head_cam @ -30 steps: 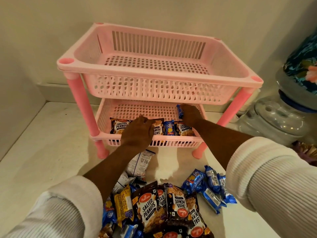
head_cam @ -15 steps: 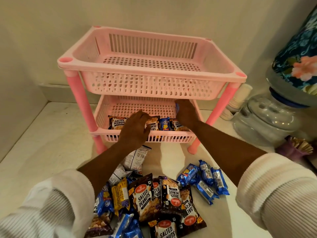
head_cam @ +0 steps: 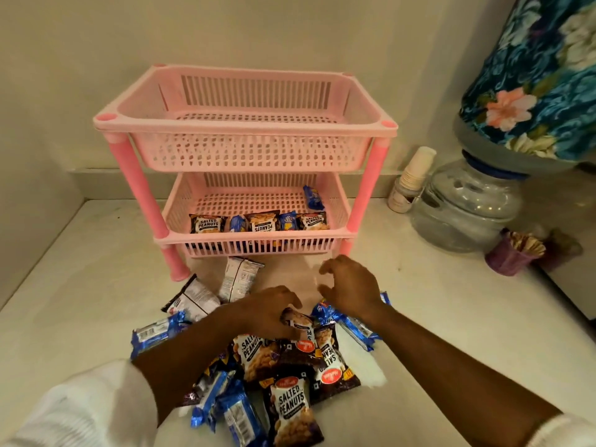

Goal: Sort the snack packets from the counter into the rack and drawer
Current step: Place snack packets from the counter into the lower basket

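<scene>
A pink two-tier rack (head_cam: 245, 124) stands on the white counter (head_cam: 80, 279). Its lower tier (head_cam: 254, 243) holds a front row of salted peanut packets (head_cam: 208, 223) and blue biscuit packets (head_cam: 287, 221), plus one blue packet (head_cam: 312, 197) upright at the right wall. Its upper tier holds nothing. A pile of peanut packets (head_cam: 290, 404) and blue packets (head_cam: 154, 333) lies on the counter in front. My left hand (head_cam: 274, 312) rests on a peanut packet (head_cam: 301, 321) atop the pile, fingers curled over it. My right hand (head_cam: 351, 285) hovers open just above the pile's right side.
A water dispenser base (head_cam: 467, 204) with a floral-covered bottle (head_cam: 541, 75) stands at the right. A stack of paper cups (head_cam: 409, 179) sits beside it, and a purple cup of sticks (head_cam: 512, 253) in front. Walls close the back and left.
Both hands have pulled back out of the lower tier to the pile on the counter. The packets they were arranging stay in the tier. The view has tilted up and back.
</scene>
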